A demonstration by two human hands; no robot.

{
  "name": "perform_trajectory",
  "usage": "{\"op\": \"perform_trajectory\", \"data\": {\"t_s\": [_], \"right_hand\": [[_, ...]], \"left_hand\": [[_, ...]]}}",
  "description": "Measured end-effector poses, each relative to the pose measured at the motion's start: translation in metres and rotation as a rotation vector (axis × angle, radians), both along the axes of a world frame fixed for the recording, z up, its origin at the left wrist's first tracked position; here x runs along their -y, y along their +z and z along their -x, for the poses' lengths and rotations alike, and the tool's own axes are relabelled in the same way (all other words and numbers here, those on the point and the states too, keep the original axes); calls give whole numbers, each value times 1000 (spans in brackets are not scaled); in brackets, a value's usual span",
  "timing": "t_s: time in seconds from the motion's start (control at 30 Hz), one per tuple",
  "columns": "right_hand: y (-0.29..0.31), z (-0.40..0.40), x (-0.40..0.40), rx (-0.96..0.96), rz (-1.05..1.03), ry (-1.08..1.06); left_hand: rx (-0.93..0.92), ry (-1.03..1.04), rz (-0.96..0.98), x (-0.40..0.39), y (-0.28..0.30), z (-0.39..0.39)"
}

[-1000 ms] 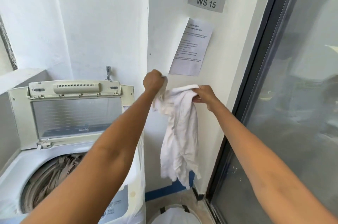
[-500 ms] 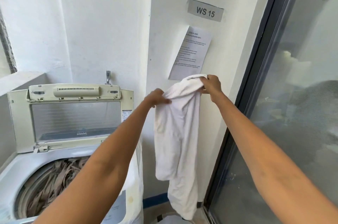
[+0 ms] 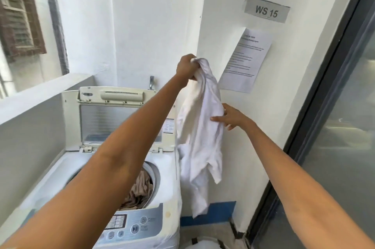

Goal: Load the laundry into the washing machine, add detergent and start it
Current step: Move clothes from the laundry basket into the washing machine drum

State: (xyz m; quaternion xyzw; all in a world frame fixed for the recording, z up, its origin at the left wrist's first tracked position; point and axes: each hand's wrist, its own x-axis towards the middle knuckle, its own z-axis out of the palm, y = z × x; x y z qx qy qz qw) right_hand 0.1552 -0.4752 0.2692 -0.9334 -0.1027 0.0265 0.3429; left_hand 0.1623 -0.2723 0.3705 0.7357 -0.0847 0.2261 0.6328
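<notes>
White garment [image 3: 199, 137] bunched in left hand [image 3: 185, 67] fingers, right hand [image 3: 231, 116] fingers spread, seemingly touching its side.

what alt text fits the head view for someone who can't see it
A person's left hand holds a white garment up beside an open top-loading washing machine with beige laundry inside, while the right hand touches the garment's side.

We count: one washing machine [image 3: 166, 169], one white garment [image 3: 199, 137], one beige laundry heap [image 3: 140, 189] in the drum, two hands, two wall notices, one tap [image 3: 151, 82], one window [image 3: 20, 23].
</notes>
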Motion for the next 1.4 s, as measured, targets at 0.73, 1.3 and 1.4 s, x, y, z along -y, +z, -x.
{"op": "perform_trajectory", "data": {"t_s": [0.73, 1.3, 1.4], "right_hand": [[5, 32, -315, -189, -1245, 180], [-265, -67, -353, -237, 476, 617], [-295, -73, -358, 5, 531, 514]], "left_hand": [[20, 129, 523, -237, -66, 73], [-1245, 291, -661, -305, -390, 26], [-1229, 369, -449, -301, -419, 11]]}}
